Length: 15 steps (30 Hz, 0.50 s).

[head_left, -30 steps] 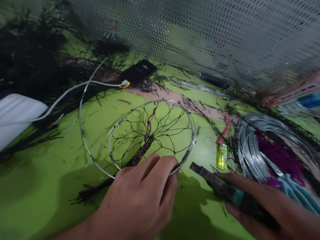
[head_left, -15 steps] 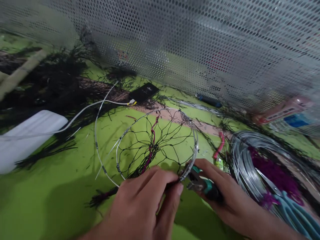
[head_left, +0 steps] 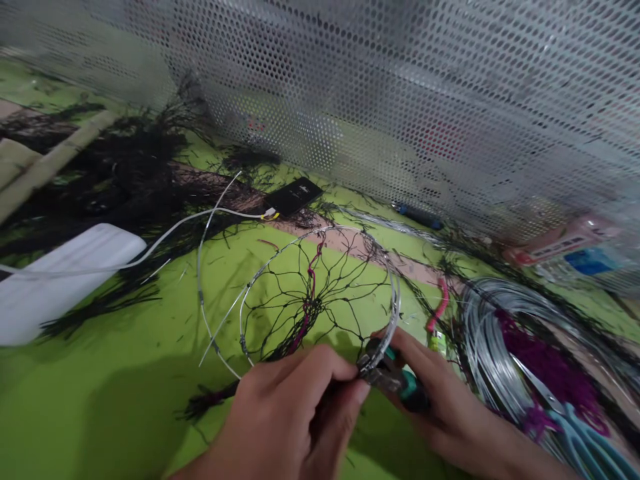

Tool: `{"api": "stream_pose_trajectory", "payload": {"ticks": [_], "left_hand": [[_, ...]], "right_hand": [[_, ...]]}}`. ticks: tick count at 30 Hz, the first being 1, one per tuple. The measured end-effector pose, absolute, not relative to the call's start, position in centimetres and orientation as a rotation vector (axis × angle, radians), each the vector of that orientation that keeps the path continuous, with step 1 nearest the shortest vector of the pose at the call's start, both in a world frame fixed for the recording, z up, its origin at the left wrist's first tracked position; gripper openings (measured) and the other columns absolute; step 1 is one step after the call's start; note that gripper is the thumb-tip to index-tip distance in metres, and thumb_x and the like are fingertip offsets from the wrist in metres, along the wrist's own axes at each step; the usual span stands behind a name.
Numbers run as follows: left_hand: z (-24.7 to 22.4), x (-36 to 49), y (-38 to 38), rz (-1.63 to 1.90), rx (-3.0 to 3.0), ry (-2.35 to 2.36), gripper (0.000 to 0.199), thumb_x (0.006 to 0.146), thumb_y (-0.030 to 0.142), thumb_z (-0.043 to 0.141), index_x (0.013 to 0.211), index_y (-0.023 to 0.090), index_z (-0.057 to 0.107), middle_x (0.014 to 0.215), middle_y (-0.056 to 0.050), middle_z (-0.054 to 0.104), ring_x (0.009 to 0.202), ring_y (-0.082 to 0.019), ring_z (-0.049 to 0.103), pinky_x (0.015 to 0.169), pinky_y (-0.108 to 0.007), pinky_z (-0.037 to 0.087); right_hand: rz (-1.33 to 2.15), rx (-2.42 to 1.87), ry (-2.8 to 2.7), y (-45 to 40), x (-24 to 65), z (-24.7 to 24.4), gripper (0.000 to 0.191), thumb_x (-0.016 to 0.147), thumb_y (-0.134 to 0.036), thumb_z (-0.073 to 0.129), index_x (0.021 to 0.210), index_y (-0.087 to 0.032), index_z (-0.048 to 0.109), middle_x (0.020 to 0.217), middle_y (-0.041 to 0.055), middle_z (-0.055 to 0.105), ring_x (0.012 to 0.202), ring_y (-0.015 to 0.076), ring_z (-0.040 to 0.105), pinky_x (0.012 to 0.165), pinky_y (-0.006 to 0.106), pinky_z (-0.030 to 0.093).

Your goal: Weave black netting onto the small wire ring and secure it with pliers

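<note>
My left hand (head_left: pixel 295 400) pinches the near edge of a round wire hoop (head_left: pixel 242 320) between thumb and fingers. Black knotted netting (head_left: pixel 345 303) with a dark pink strand spans the hoop and gathers near its middle. A dark tassel end (head_left: pixel 200 403) pokes out left of my left hand. My right hand (head_left: pixel 440 393) is closed round pliers (head_left: pixel 413 390) with black and teal handles. Their jaws are at the hoop's wire, beside my left fingertips; whether they bite on it I cannot tell. A loose wire length (head_left: pixel 201 293) curves out on the left.
Coiled wire (head_left: pixel 477 347), purple thread (head_left: pixel 550 353) and blue-handled scissors (head_left: pixel 580 427) lie on the right. A black phone (head_left: pixel 294 196) with a white cable, a white block (head_left: pixel 75 280) and black thread (head_left: pixel 115 180) are left and behind. A perforated metal panel (head_left: pixel 350 87) stands at the back.
The pliers' jaws have moved left and up against the hoop's wire near my left fingertips. My left hand keeps its pinch. The whole view has shifted slightly.
</note>
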<state>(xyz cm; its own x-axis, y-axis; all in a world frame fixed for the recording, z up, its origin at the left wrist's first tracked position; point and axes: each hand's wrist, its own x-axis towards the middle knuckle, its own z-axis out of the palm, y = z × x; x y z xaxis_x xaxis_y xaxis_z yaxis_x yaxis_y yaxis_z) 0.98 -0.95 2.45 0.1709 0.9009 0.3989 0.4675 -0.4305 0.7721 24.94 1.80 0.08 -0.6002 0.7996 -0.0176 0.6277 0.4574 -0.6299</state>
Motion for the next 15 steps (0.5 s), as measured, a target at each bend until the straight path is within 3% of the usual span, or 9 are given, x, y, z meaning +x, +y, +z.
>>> {"api": "stream_pose_trajectory", "payload": {"ticks": [3,7,12,15], "left_hand": [[2.3,0.9,-0.9,1.185,1.968,1.283,0.018,0.093,0.017,0.055,0.075,0.02,0.056,0.056,0.009,0.055,0.043,-0.004,0.049,0.041,-0.014,0.036],[2.1,1.2,-0.8,1.138,1.878,1.239,0.02,0.092,0.02,0.054,0.072,0.021,0.055,0.053,0.009,0.052,0.041,-0.005,0.047,0.039,-0.015,0.035],[2.4,1.6,-0.3,1.047,1.618,1.174,0.021,0.091,0.026,0.052,0.072,0.022,0.059,0.053,0.006,0.056,0.044,-0.008,0.053,0.036,-0.015,0.036],[2.5,1.7,-0.1,0.982,1.549,1.134,0.027,0.093,0.031,0.054,0.068,0.021,0.059,0.052,0.005,0.053,0.043,-0.008,0.048,0.035,-0.016,0.031]], "right_hand": [[0.832,-1.303,-2.456,1.4,25.2,-0.1,0.049,0.076,-0.008,0.051,0.119,-0.029,0.045,0.106,0.003,0.062,0.089,0.0208,0.063,0.071,0.033,0.052],[0.591,-1.339,-2.531,0.6,25.9,0.1,0.063,0.073,-0.008,0.046,0.132,-0.029,0.039,0.105,0.0051,0.067,0.082,0.0221,0.068,0.063,0.034,0.053],[0.417,-1.378,-2.59,0.0,26.7,0.5,0.073,0.062,-0.009,0.043,0.132,-0.028,0.04,0.104,0.0072,0.069,0.085,0.027,0.073,0.061,0.038,0.057],[0.438,-1.408,-2.607,0.1,26.8,0.5,0.072,0.061,-0.009,0.043,0.13,-0.029,0.04,0.104,0.0067,0.07,0.087,0.028,0.073,0.061,0.04,0.058]]}}
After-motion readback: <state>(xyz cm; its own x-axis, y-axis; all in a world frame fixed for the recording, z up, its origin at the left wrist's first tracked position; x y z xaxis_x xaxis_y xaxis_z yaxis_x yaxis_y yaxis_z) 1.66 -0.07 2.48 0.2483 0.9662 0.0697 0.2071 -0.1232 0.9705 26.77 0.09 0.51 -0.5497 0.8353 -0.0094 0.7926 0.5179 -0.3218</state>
